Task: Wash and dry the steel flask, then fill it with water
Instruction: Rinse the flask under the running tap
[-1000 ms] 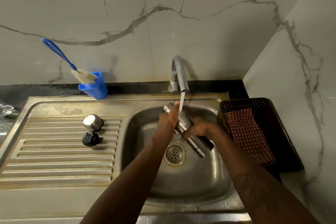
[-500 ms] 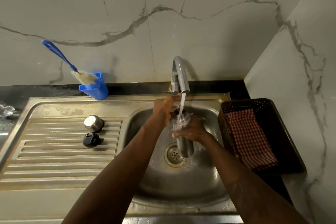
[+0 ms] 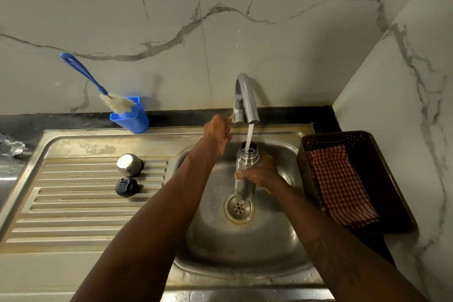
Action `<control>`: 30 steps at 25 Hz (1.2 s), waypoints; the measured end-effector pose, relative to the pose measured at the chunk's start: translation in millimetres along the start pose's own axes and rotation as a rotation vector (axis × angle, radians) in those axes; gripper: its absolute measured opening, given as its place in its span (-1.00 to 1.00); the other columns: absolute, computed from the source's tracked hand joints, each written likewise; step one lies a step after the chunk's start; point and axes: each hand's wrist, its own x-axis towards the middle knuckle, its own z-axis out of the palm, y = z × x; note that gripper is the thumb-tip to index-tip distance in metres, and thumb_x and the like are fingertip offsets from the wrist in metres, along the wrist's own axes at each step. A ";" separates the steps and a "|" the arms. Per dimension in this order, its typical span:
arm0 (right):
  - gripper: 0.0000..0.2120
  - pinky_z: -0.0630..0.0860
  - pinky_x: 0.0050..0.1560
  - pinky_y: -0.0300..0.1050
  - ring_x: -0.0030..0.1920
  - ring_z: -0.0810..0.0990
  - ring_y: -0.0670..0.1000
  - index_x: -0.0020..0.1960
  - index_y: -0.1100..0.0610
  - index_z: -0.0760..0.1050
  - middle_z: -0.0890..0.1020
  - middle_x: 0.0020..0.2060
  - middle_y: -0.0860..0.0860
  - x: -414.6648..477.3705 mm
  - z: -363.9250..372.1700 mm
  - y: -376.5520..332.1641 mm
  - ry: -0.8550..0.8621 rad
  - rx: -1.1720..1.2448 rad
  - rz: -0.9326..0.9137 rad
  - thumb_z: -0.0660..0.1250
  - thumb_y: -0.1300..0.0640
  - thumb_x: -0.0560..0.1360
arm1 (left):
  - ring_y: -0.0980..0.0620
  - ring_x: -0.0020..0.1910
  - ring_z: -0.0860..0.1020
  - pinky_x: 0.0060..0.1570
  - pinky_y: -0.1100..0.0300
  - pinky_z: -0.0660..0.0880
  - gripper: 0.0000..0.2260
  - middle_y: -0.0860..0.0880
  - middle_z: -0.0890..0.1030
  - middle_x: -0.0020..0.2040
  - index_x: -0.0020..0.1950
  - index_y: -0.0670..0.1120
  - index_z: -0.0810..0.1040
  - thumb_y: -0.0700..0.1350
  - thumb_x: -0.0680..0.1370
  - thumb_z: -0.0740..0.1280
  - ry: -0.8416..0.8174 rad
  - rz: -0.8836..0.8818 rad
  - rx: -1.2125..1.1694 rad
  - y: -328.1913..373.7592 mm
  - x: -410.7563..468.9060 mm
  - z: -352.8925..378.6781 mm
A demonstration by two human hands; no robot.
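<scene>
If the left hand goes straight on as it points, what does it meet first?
Probably the tap, at its base, just beyond the left hand; they may be touching, depth is unclear.

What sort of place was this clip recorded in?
Most likely a home kitchen: a steel sink with a ribbed draining board, a tap running water into a flask, and a bottle brush standing in a blue holder by the wall.
</scene>
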 end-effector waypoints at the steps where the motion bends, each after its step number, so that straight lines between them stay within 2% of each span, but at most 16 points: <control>1: -0.50 0.65 0.08 -0.06 0.01 0.68 -0.03 -0.02 -0.05 0.62 0.70 -0.02 -0.09 -0.8 -1.5 -1.0 -0.010 -0.012 -0.008 0.72 0.22 0.14 | 0.00 -0.15 0.41 0.06 0.05 0.46 -0.79 -0.06 0.45 -0.20 0.11 -0.21 0.61 -0.26 0.62 0.20 -0.007 -0.002 -0.012 -1.0 0.9 1.1; 4: -0.50 0.63 0.03 -0.12 0.01 0.67 -0.04 0.02 -0.04 0.61 0.68 -0.04 -0.11 -3.9 -4.6 -1.3 -0.023 -0.016 -0.025 0.71 0.22 0.17 | 0.01 -0.17 0.42 0.19 0.03 0.52 -0.81 -0.05 0.43 -0.23 0.07 -0.19 0.62 -0.25 0.63 0.21 -0.017 -0.006 -0.031 -2.4 -1.2 2.2; 7: -0.48 0.61 0.03 -0.15 0.01 0.67 -0.04 0.09 0.03 0.66 0.68 -0.04 -0.11 -4.8 -6.9 -0.9 -0.046 -0.065 -0.054 0.70 0.19 0.18 | 0.04 -0.20 0.40 0.16 0.06 0.51 -0.86 -0.03 0.41 -0.25 0.02 -0.16 0.59 -0.24 0.62 0.23 -0.022 0.011 -0.051 -2.1 -2.8 3.9; 11: -0.43 0.61 0.01 -0.14 0.02 0.66 -0.03 0.13 0.02 0.66 0.70 0.01 -0.08 -5.3 -8.1 -1.0 -0.132 -0.161 -0.066 0.71 0.15 0.16 | -0.05 0.04 0.51 0.19 0.08 0.50 -0.86 -0.07 0.56 -0.04 0.05 -0.15 0.58 -0.23 0.63 0.22 -0.016 0.085 -0.045 -7.5 -4.1 7.3; 12: -0.41 0.62 0.03 -0.11 0.03 0.67 -0.02 0.14 0.02 0.65 0.70 0.03 -0.07 -6.2 -7.6 -0.2 -0.134 -0.149 -0.049 0.71 0.15 0.15 | -0.07 0.11 0.56 0.22 0.04 0.51 -0.86 -0.08 0.61 0.04 0.08 -0.14 0.58 -0.22 0.65 0.23 -0.035 0.142 0.041 -7.5 -5.3 9.5; 14: -0.42 0.66 0.09 0.03 0.03 0.68 0.01 0.11 0.00 0.63 0.70 0.00 -0.06 -6.7 -6.0 0.5 -0.126 -0.084 -0.006 0.71 0.15 0.13 | -0.07 0.16 0.60 0.33 -0.06 0.52 -0.83 -0.03 0.61 0.09 0.26 -0.09 0.53 -0.18 0.69 0.26 -0.155 0.281 0.329 -1.8 -11.1 13.1; 16: -0.45 0.69 0.03 0.10 -0.01 0.69 0.03 0.07 -0.02 0.60 0.70 -0.03 -0.03 -7.7 -6.1 0.1 -0.167 -0.002 0.049 0.71 0.16 0.15 | -0.01 0.17 0.57 0.39 -0.06 0.47 -0.66 0.06 0.55 0.10 0.47 -0.01 0.44 -0.18 0.69 0.31 -0.270 0.322 0.499 4.9 -16.1 9.9; 18: -0.45 0.70 -0.04 0.09 0.01 0.70 0.06 0.15 0.01 0.57 0.70 0.00 0.02 -15.2 -5.6 -2.0 -0.254 0.090 0.154 0.69 0.10 0.22 | -0.04 0.25 0.51 0.31 0.02 0.49 -0.66 -0.04 0.55 0.24 0.47 -0.01 0.43 -0.22 0.70 0.27 -0.320 0.285 0.425 6.4 -25.1 1.7; 20: -0.45 0.70 -0.02 0.10 0.04 0.70 0.12 0.22 0.07 0.56 0.70 0.04 0.09 -23.2 -7.0 -5.8 -0.324 0.194 0.291 0.64 -0.03 0.31 | -0.09 0.26 0.50 0.15 0.08 0.52 -0.73 -0.20 0.50 0.41 0.38 -0.01 0.48 -0.24 0.71 0.21 -0.233 0.229 0.398 -5.7 -30.9 -12.3; 21: -0.43 0.70 -0.02 0.11 0.05 0.70 0.15 0.23 0.10 0.55 0.70 0.06 0.13 -26.4 -6.6 -5.4 -0.354 0.259 0.362 0.62 -0.10 0.33 | -0.15 0.28 0.50 0.15 0.01 0.54 -0.72 -0.22 0.46 0.45 0.40 -0.01 0.48 -0.21 0.71 0.23 -0.191 0.170 0.463 -15.6 -32.9 -21.6; 23: -0.37 0.69 -0.04 0.12 0.08 0.70 0.19 0.25 0.14 0.54 0.70 0.09 0.19 -33.7 -3.5 -3.3 -0.400 0.414 0.479 0.59 -0.19 0.32 | -0.25 0.29 0.51 0.14 -0.14 0.58 -0.65 -0.20 0.46 0.45 0.46 -0.03 0.46 -0.04 0.68 0.32 -0.212 -0.024 0.695 -36.8 -39.6 -39.3; 25: -0.31 0.69 0.00 0.14 0.08 0.72 0.20 0.26 0.14 0.57 0.72 0.08 0.20 -37.0 2.0 1.5 -0.406 0.508 0.519 0.58 -0.25 0.30 | -0.22 0.21 0.57 0.13 -0.13 0.59 -0.53 -0.18 0.55 0.31 0.42 -0.07 0.50 0.19 0.63 0.36 -0.279 -0.154 0.767 -54.0 -53.4 -51.4; 27: -0.26 0.68 0.08 0.16 0.08 0.73 0.20 0.26 0.14 0.58 0.73 0.06 0.20 -39.7 8.9 5.7 -0.408 0.523 0.524 0.57 -0.33 0.28 | -0.13 0.08 0.61 0.00 -0.01 0.59 -0.41 -0.14 0.61 0.16 0.37 -0.06 0.53 0.35 0.54 0.38 -0.254 -0.144 0.779 -61.0 -65.6 -57.5; 28: -0.23 0.69 0.05 0.13 0.06 0.73 0.19 0.27 0.14 0.58 0.74 0.04 0.19 -42.8 12.0 5.8 -0.417 0.529 0.533 0.56 -0.37 0.27 | -0.12 0.06 0.63 0.00 0.01 0.59 -0.33 -0.14 0.62 0.15 0.36 -0.05 0.53 0.42 0.47 0.41 -0.231 -0.124 0.792 -63.4 -66.1 -60.7; 30: -0.23 0.71 -0.12 0.02 0.00 0.74 0.15 0.28 0.15 0.59 0.74 0.01 0.16 -48.8 16.9 3.7 -0.431 0.563 0.553 0.54 -0.37 0.30 | -0.17 0.08 0.68 0.13 -0.10 0.62 -0.13 -0.17 0.67 0.17 0.36 -0.05 0.53 0.53 0.28 0.47 -0.253 -0.126 0.789 -61.6 -70.6 -67.6</control>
